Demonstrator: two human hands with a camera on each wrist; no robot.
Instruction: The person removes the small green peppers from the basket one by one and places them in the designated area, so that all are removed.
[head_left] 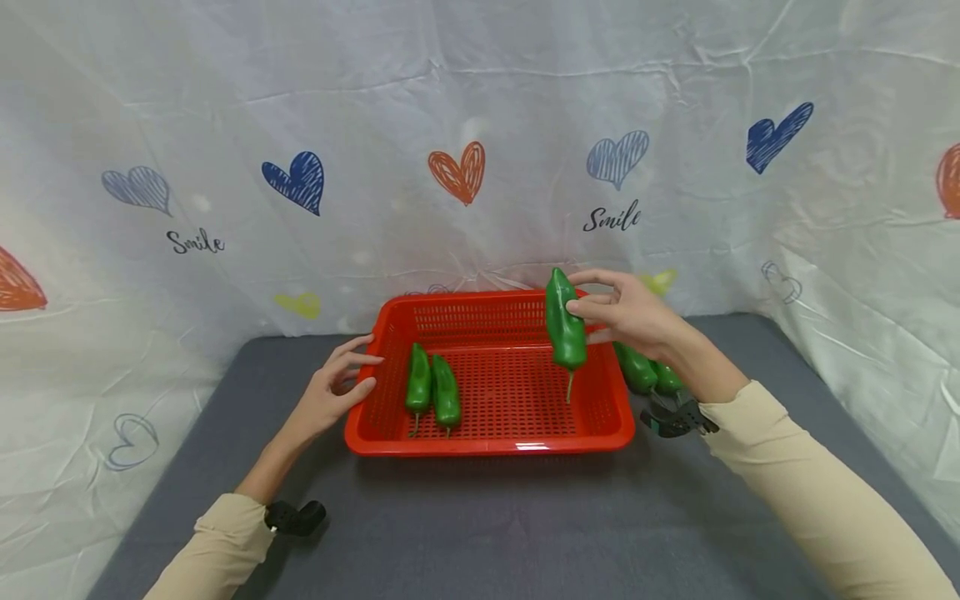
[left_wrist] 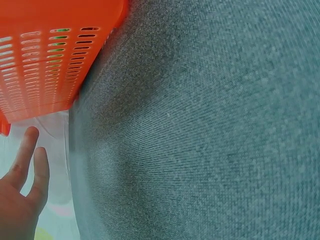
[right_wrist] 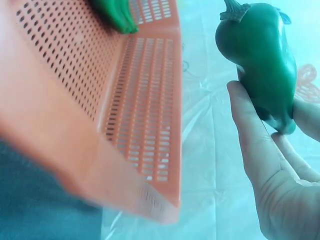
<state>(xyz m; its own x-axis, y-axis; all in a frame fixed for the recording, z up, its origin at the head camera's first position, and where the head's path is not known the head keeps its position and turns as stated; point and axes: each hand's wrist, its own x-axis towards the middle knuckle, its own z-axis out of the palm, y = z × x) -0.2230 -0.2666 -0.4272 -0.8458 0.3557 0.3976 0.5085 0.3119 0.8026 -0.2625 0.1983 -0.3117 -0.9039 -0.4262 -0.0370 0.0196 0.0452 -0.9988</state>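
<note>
Pepper (head_left: 564,325): glossy deep green, lumpy, tapering upward, thin green stem (head_left: 569,387) at 6 o'clock. Right grip (head_left: 626,312) pinches it, at red basket's (head_left: 487,447) 2 o'clock in head view. Left grip (head_left: 333,385) relaxed, released, at 9 o'clock rim (head_left: 357,421).

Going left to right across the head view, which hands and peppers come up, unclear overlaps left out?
Left hand, left pepper in the red basket, right pepper in that basket, raised green pepper, right hand.
</note>
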